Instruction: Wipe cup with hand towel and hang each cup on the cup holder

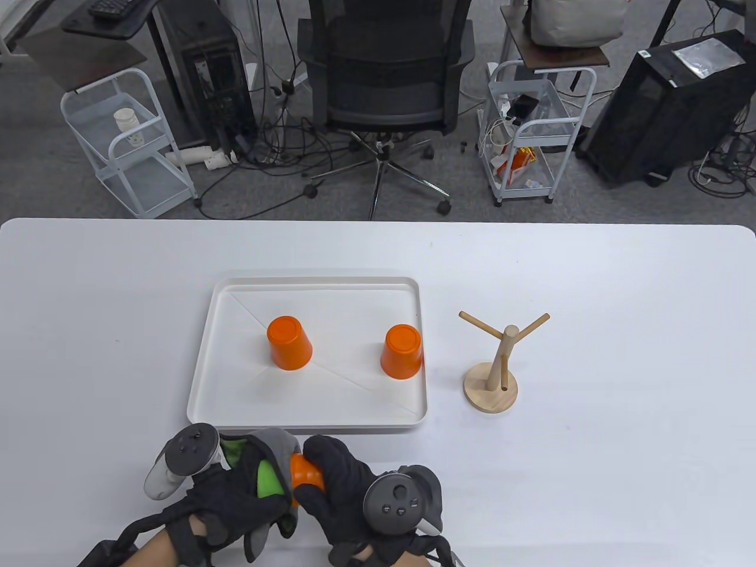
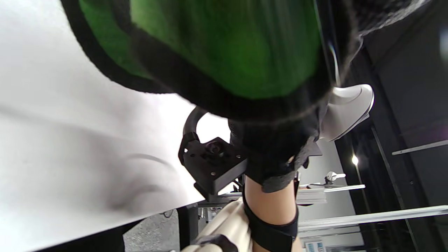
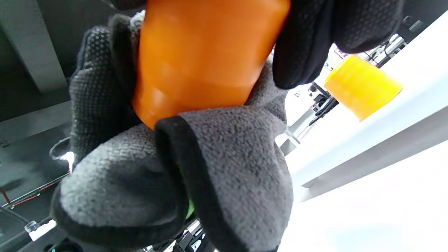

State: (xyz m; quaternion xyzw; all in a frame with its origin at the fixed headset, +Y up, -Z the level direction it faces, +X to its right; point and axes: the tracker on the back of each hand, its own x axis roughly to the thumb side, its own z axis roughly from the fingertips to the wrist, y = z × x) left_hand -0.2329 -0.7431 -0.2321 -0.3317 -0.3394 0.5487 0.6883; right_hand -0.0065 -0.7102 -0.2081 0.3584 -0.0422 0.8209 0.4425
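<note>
White counter [image 1: 590, 283] in front, grey carpet floor [image 1: 53, 183] behind. Black mesh office chair [image 1: 387, 77] center. White wire carts left [image 1: 127, 142] & right [image 1: 528, 139]. Black PC tower [image 1: 212, 71] by left cart, 2nd black tower [image 1: 667, 112] far right. Cables all over floor.

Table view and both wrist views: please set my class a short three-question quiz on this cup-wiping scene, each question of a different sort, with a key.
1. True or false: a cup already hangs on the wooden cup holder.
2. How many orange cups stand upside down in the white tray?
3. Multiple choice: the right hand grips
A. the cup holder
B. an orange cup, with the grey and green hand towel against it
C. the tray

Key
1. False: all its pegs are bare.
2. Two, one on the tray's left and one on its right.
3. B; the left hand holds the towel.
</note>
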